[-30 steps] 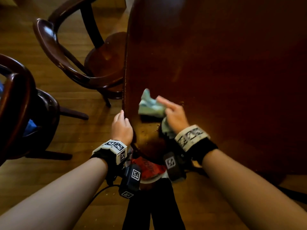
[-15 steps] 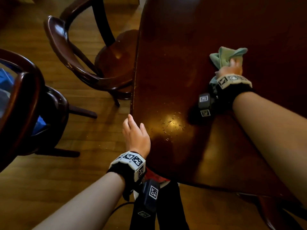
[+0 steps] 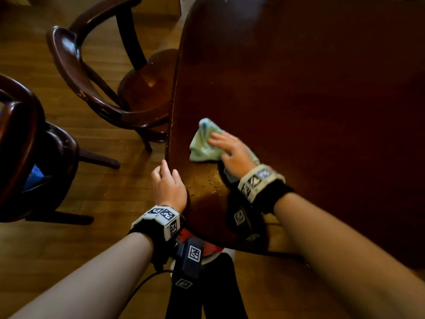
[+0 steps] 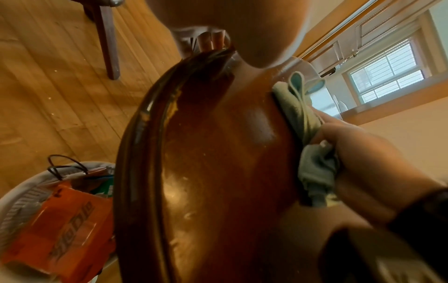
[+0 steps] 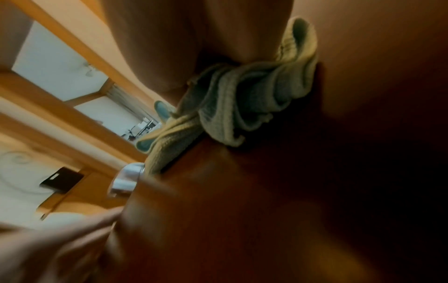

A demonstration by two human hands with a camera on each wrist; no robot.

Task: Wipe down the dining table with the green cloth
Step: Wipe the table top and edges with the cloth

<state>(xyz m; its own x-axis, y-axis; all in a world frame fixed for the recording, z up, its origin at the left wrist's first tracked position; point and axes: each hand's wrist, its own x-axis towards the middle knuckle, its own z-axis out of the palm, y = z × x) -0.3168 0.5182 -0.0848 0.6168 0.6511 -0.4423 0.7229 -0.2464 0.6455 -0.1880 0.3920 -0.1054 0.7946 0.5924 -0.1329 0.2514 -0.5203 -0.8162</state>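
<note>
The green cloth point(image 3: 202, 143) point(image 4: 298, 107) point(image 5: 242, 99) lies bunched on the dark wooden dining table point(image 3: 299, 88) point(image 4: 218, 153), close to its left edge. My right hand point(image 3: 230, 149) point(image 4: 358, 153) presses down on the cloth with fingers stretched out; part of the cloth sticks out behind the wrist. Small pale crumbs point(image 3: 204, 183) are scattered on the near rounded corner. My left hand point(image 3: 169, 183) point(image 4: 230, 19) is loosely cupped against the table's edge at that corner and holds nothing.
A dark wooden armchair point(image 3: 96, 72) is tucked against the table's left side, and a second chair point(image 3: 23, 143) stands further left on the wood floor. A white bin point(image 4: 21, 193) holding orange packaging sits under the near corner.
My right hand has swept the cloth from the far middle of the table back toward the near left edge. The left hand has stayed cupped at the corner.
</note>
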